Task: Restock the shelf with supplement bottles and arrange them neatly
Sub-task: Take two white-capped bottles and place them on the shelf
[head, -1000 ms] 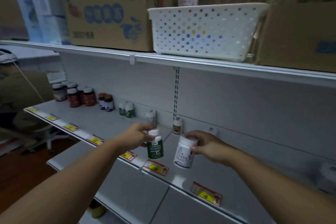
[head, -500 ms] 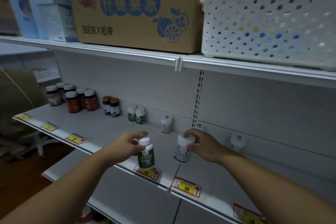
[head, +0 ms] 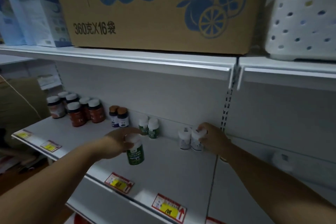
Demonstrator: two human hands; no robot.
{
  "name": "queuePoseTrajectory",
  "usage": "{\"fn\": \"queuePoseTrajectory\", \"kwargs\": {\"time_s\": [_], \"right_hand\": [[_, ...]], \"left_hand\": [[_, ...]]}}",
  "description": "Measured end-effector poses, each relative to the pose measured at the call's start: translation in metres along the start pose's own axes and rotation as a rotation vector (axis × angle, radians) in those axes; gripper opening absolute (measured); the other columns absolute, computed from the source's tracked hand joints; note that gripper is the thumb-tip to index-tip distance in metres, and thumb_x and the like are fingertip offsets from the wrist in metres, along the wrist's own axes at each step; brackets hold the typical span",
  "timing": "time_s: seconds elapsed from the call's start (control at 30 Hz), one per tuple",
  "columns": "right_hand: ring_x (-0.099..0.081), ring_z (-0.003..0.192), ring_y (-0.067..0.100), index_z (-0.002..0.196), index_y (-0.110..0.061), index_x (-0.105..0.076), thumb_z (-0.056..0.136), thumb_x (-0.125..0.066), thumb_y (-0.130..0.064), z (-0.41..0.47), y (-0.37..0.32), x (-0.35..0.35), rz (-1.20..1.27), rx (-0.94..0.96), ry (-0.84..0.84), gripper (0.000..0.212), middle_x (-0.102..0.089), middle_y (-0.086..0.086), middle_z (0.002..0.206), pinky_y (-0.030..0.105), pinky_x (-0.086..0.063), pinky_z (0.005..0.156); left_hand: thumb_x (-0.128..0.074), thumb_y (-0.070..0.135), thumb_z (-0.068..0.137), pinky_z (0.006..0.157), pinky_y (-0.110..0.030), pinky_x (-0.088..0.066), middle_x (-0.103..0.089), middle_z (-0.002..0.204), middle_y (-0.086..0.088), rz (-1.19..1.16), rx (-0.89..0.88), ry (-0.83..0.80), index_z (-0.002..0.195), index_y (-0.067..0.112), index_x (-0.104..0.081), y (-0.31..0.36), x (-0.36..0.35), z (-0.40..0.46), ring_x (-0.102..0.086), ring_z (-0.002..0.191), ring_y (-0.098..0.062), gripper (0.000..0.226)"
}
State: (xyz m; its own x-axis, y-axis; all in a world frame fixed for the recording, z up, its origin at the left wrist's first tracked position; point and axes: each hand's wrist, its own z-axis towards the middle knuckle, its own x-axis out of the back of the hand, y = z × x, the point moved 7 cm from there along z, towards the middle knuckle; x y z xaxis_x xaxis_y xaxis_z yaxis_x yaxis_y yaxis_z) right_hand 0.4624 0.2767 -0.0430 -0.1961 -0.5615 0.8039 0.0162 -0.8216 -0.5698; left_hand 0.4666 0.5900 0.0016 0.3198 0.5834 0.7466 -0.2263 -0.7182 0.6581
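— What stood on the shelf (head: 76,138)?
— Red-brown bottles (head: 85,110) far left. The left hand (head: 116,143) gripped an upright green bottle (head: 136,152) by its cap, just in front of the green pair (head: 149,128).
— And rightward?
— The right hand (head: 211,138) clasped a white bottle (head: 196,141), touching its twin (head: 184,140) at the back wall.

The grey shelf (head: 76,132) carried red-brown bottles (head: 78,112) far to the left of the left hand (head: 118,142), two dark bottles (head: 119,117) nearer it, and two green bottles (head: 149,128) just beyond its fingers. Two white bottles (head: 190,140) stood at the back, the right one under the right hand (head: 211,137). Price tags (head: 119,182) lined the front edge.
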Motion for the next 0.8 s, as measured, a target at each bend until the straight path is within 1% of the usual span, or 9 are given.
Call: {"fn": "queuePoseTrajectory", "kwargs": {"time_s": [0.1,0.2,0.27,0.33,0.43,0.5,0.57,0.7,0.8], "right_hand": [[-0.053,0.103,0.028,0.108,-0.001,-0.059,0.077,-0.062,0.003,0.001,0.001,-0.012,-0.017,0.083,0.009,0.031,-0.054,0.018,0.115,0.030,-0.041,0.087],[-0.053,0.103,0.032,0.103,0.000,-0.060,0.077,-0.058,0.001,-0.003,0.007,-0.023,-0.094,0.096,0.060,0.027,-0.051,0.019,0.117,0.035,-0.043,0.087],[-0.058,0.096,0.037,0.098,0.002,-0.064,0.071,-0.055,-0.003,-0.004,0.007,-0.024,-0.139,0.088,0.120,0.029,-0.057,0.023,0.109,0.044,-0.047,0.087],[-0.062,0.087,0.042,0.092,0.002,-0.067,0.063,-0.055,-0.006,-0.003,0.003,-0.025,-0.198,0.083,0.145,0.032,-0.062,0.024,0.097,0.049,-0.051,0.080],[-0.062,0.089,0.044,0.096,0.001,-0.069,0.061,-0.056,-0.010,-0.005,-0.008,-0.025,-0.299,0.038,0.135,0.038,-0.063,0.025,0.099,0.049,-0.049,0.082],[-0.060,0.094,0.042,0.101,0.000,-0.067,0.063,-0.053,-0.010,-0.010,-0.017,-0.019,-0.314,0.005,0.205,0.042,-0.061,0.025,0.103,0.046,-0.048,0.084],[-0.061,0.089,0.038,0.100,0.000,-0.066,0.065,-0.051,-0.008,-0.014,-0.030,-0.011,-0.320,-0.030,0.321,0.039,-0.062,0.022,0.099,0.039,-0.046,0.079],[-0.058,0.083,0.025,0.090,-0.005,-0.066,0.075,-0.051,-0.006,-0.015,-0.076,-0.015,-0.337,0.104,0.394,0.022,-0.063,0.013,0.087,0.034,-0.050,0.074],[-0.056,0.074,0.015,0.081,-0.011,-0.066,0.080,-0.044,-0.016,-0.021,-0.113,-0.032,-0.364,0.191,0.341,0.023,-0.065,0.006,0.078,0.027,-0.047,0.066]], "left_hand": [[-0.053,0.013,0.092,0.097,-0.029,-0.045,-0.040,0.144,-0.002,0.135,-0.026,-0.070,0.133,0.029,-0.044,-0.008,0.006,0.023,-0.043,0.126,-0.019,0.045],[-0.053,0.018,0.092,0.098,-0.022,-0.036,-0.040,0.144,0.003,0.261,-0.080,-0.141,0.136,0.031,-0.040,-0.012,0.011,0.044,-0.043,0.125,-0.014,0.047],[-0.054,0.017,0.091,0.095,-0.019,-0.034,-0.043,0.142,0.005,0.297,-0.149,-0.161,0.135,0.029,-0.043,-0.013,0.016,0.057,-0.044,0.119,-0.010,0.047],[-0.056,0.016,0.090,0.091,-0.015,-0.032,-0.046,0.140,0.002,0.355,-0.216,-0.153,0.134,0.023,-0.045,-0.016,0.023,0.072,-0.047,0.118,-0.012,0.046],[-0.058,0.014,0.089,0.082,-0.013,-0.033,-0.050,0.132,-0.005,0.384,-0.269,-0.131,0.135,0.021,-0.046,-0.026,0.034,0.094,-0.050,0.117,-0.020,0.048],[-0.059,0.013,0.088,0.089,-0.018,-0.037,-0.046,0.134,-0.004,0.400,-0.310,-0.141,0.134,0.021,-0.046,-0.033,0.039,0.109,-0.047,0.121,-0.020,0.049],[-0.059,0.012,0.087,0.101,-0.027,-0.037,-0.041,0.139,-0.003,0.434,-0.350,-0.179,0.134,0.022,-0.045,-0.039,0.039,0.124,-0.043,0.127,-0.020,0.050],[-0.052,0.011,0.091,0.111,-0.029,-0.025,-0.032,0.149,-0.005,0.552,-0.432,-0.273,0.140,0.019,-0.037,-0.038,0.031,0.139,-0.030,0.138,-0.021,0.052],[-0.039,0.028,0.091,0.108,-0.026,-0.021,-0.032,0.150,-0.006,0.601,-0.472,-0.350,0.136,0.011,-0.043,-0.033,0.022,0.137,-0.033,0.135,-0.018,0.048]]}}
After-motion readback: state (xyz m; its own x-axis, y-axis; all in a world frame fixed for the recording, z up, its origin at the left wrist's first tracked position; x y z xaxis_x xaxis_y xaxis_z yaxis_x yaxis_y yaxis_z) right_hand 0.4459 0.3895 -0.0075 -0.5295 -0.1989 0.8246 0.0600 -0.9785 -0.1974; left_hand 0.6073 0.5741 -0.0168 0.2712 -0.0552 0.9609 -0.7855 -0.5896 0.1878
